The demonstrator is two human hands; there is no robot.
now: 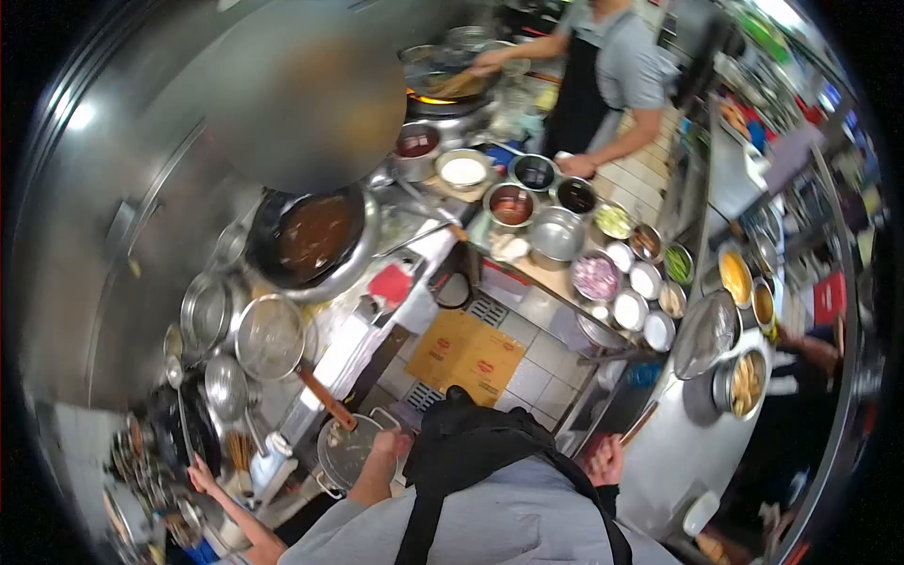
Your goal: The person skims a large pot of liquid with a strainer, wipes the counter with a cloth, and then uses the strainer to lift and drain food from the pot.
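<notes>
My left hand (388, 444) is closed at the right side of a metal pot (345, 450), around its handle; my forearm covers part of the rim. A strainer (270, 337) with a wooden handle lies to the upper left, its handle end over the pot. Near the steel counter's edge, my right hand (605, 460) is closed, with a thin brown stick (640, 424) sticking out from its fingers. A wok (315, 235) with dark brown sauce sits on the stove.
A co-worker (603, 85) stands at another wok (450, 83). Another person's hand (201, 476) holds a ladle at the lower left. Bowls of sauces and chopped food, including a purple one (596, 276), crowd the middle counter. Flattened cardboard (465, 358) covers floor tiles.
</notes>
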